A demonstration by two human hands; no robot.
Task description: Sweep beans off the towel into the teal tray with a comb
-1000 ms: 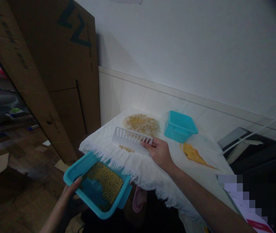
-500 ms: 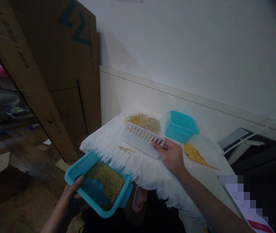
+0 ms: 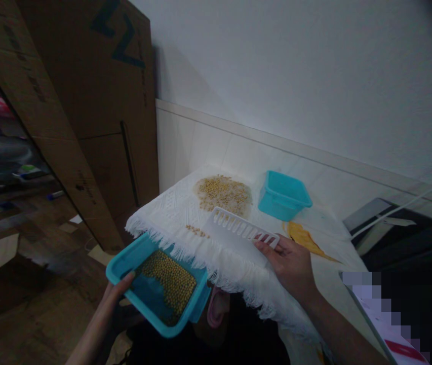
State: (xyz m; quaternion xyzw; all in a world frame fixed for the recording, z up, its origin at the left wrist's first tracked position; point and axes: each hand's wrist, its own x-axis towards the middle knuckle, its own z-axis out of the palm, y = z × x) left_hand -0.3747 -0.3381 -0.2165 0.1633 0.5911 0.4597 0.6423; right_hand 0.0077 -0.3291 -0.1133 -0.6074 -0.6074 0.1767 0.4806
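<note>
My left hand (image 3: 115, 301) grips the rim of a turquoise plastic bin (image 3: 151, 320), thumb over the edge. Tilted below the table's fringed edge, the bin holds a layer of soybeans (image 3: 175, 284), with part of its floor bare. Over the white tablecloth, my right hand (image 3: 293, 266) pinches one end of a white slotted plastic tray (image 3: 231, 242). Beyond the tray lies a spread pile of soybeans (image 3: 223, 192), on what seems to be a clear sheet or plate. Several loose soybeans (image 3: 197, 231) lie on the cloth left of the tray.
A second turquoise bin (image 3: 282, 197) stands at the back against the wall. Beside it lies a yellow cloth-like piece (image 3: 305, 238). A tall cardboard box (image 3: 117, 126) borders the table's left side. Dark equipment (image 3: 401, 233) and a white cable stand at the right.
My right hand has drawn the white tray to the right and towards me, uncovering more of the soybean pile. The bin in my left hand has shifted slightly right.
</note>
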